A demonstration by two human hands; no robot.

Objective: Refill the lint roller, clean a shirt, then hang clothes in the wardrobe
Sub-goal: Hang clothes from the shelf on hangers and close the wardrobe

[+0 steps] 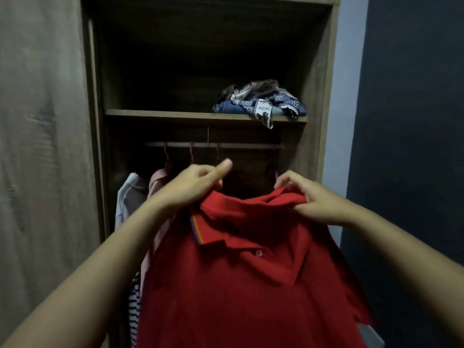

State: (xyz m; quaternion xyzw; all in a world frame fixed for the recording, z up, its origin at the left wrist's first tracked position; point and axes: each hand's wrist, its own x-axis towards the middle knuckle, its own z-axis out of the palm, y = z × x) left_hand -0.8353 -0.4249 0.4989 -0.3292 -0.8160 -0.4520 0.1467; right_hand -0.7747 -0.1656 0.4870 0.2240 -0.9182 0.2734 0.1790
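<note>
A red polo shirt (241,280) hangs in front of the open wardrobe (324,71), its collar raised and rumpled. My left hand (193,184) grips the collar's left side, thumb sticking up. My right hand (308,197) pinches the collar's right side. A sliver of purple hanger (276,175) shows just above the collar by my right fingers. The hanging rail (241,145) runs across the wardrobe a little above both hands. The shirt covers the lower wardrobe.
On the rail to the left hang a white shirt (128,194), a pink garment (157,187) and a striped one (134,312) on pink hangers. Folded patterned clothes (261,101) lie on the shelf (160,113) above. A closed wooden door (42,146) is left, a dark wall (411,121) right.
</note>
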